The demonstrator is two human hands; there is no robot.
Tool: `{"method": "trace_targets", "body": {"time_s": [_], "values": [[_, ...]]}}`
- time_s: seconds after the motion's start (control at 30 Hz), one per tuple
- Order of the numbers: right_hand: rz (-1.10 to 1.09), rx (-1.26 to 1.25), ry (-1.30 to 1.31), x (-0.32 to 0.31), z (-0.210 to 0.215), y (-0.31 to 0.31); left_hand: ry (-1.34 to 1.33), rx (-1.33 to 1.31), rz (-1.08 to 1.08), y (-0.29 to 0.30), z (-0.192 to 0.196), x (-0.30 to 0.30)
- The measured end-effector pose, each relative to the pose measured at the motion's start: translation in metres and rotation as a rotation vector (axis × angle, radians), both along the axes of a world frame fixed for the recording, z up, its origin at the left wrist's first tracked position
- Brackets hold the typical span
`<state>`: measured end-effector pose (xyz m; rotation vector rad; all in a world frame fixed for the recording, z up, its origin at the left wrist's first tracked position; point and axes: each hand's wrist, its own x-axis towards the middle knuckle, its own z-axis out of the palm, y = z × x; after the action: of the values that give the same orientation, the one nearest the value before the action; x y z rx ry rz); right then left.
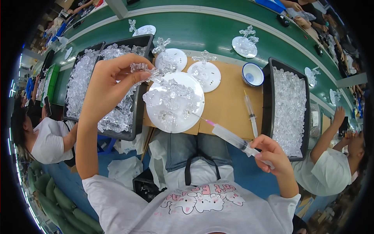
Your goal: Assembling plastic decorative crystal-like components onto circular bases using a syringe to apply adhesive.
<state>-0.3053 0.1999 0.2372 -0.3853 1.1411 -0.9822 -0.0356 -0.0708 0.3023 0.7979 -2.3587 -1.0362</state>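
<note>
The left hand (107, 84) pinched a clear plastic piece (150, 71) between closed fingers, at ten o'clock above the white disc (175, 102). The right hand (272, 154) gripped a syringe (233, 138) at four o'clock, its needle touching the disc's edge. Black trays (287, 107) of clear pieces flanked the cardboard sheet (230, 101).

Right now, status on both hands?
Left hand pinching clear crystal piece over white disc. Right hand gripping syringe, needle toward disc. Nothing between.

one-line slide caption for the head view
Left hand holds a clear plastic piece over a white disc; right hand aims a syringe.
</note>
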Motion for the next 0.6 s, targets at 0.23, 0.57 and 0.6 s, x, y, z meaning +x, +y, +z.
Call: {"method": "trace_targets", "body": {"time_s": [0.23,0.57,0.6], "values": [[-0.007,0.025,0.038,0.0011,0.0022,-0.0008,-0.031,-0.014,0.017,0.0019,0.0035,-0.0013],[0.011,0.023,0.036,0.0008,0.0062,-0.0024,-0.041,-0.057,0.042,0.0039,0.0062,-0.0031],[0.011,0.023,0.035,0.0011,0.0054,-0.0024,-0.042,-0.057,0.042,0.0037,0.0059,-0.0035]]}}
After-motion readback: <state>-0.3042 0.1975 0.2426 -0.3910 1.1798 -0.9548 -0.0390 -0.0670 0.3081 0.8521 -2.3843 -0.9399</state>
